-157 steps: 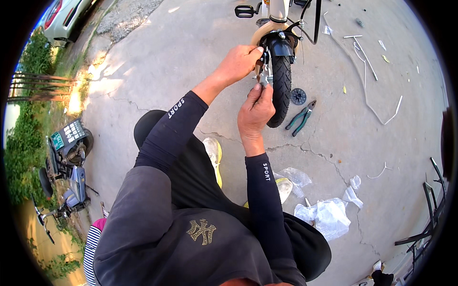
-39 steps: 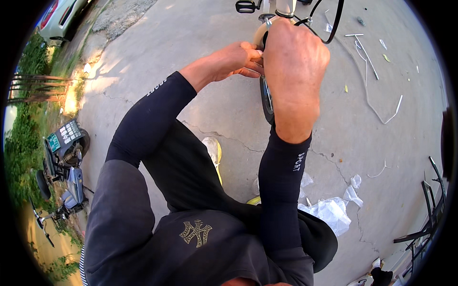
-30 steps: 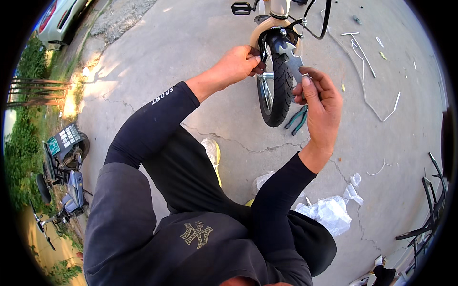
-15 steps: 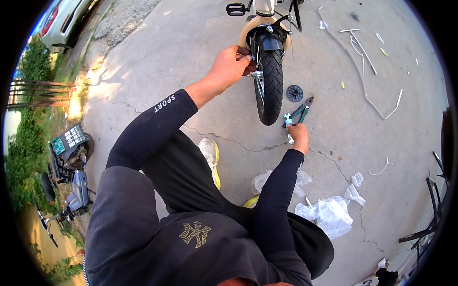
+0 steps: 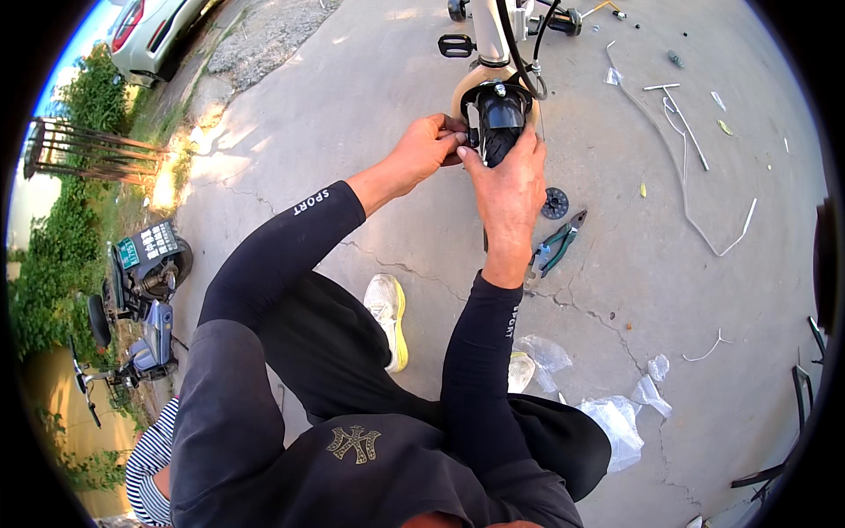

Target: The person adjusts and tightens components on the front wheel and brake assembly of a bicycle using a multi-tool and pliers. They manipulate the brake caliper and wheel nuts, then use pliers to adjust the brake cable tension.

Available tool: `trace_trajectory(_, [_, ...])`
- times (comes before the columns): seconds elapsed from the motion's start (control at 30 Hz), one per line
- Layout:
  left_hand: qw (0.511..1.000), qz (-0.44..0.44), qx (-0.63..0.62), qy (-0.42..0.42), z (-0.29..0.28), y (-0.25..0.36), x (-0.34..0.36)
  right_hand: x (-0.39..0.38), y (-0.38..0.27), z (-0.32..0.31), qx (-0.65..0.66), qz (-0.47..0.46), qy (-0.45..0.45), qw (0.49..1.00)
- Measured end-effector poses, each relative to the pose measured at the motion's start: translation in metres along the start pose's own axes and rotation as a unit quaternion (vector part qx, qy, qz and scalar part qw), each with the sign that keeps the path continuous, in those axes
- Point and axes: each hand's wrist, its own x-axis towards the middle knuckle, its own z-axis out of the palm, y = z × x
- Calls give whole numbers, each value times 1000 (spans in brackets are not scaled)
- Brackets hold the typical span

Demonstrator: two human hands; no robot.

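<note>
Scooters (image 5: 141, 290) parked far left by the hedge, a striped sleeve (image 5: 150, 453) of another person at lower left. Silver car (image 5: 154, 31) at far upper left. White shoe (image 5: 387, 317) on the concrete ground (image 5: 334, 114) near the person's black trousers. Left hand (image 5: 427, 150) reaches in from the left, fingers pinched on the left side of the bike wheel (image 5: 500, 132), at the axle area; what exactly it pinches is too small to tell. Right hand (image 5: 510, 180) lies over the near face of the tyre, grip closed around it, thumb up by the black fender. Wheel stands upright under the cream frame (image 5: 488, 35), far centre. Just right of the right wrist: green-handled pliers (image 5: 556, 246) lying on the ground, small black disc (image 5: 554, 203) beside them. Clear plastic bags (image 5: 616, 422) near right, white wires (image 5: 687, 132) scattered far right.
</note>
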Motion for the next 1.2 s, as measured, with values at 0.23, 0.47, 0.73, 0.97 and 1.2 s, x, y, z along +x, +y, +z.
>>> trace_trajectory(0.23, [993, -17, 61, -101, -16, 15, 9, 8, -6, 22, -47, -15, 59, 997])
trace_trajectory(0.47, [935, 14, 222, -275, -46, 27, 36, 2, -9, 43, -50, 30, 120, 991])
trace_trajectory(0.73, [894, 40, 253, -367, -54, 33, 49, 0, -20, 41, -104, 66, 178, 976])
trace_trajectory(0.97, [864, 84, 131, -478, -65, 14, 59, -1, -17, 40, -128, 114, 139, 975])
trace_trajectory(1.2, [869, 97, 166, -455, -59, 19, 56, 0, -27, 46, -189, 97, 168, 963])
